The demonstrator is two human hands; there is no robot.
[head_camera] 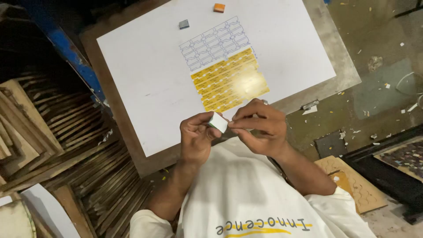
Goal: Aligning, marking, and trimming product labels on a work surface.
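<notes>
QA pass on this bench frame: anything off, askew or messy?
The white sheet lies skewed on its board. Paper scraps litter the floor to the right. Both the left hand and right hand hold a small white block, which looks intact.

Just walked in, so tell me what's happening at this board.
A person holds a small white block in the left hand, while the right hand pinches at its edge. In front of them a white sheet lies on a board, carrying a yellow sticker sheet whose upper rows are already empty outlines. A grey block and an orange block sit near the far edge of the white sheet.
</notes>
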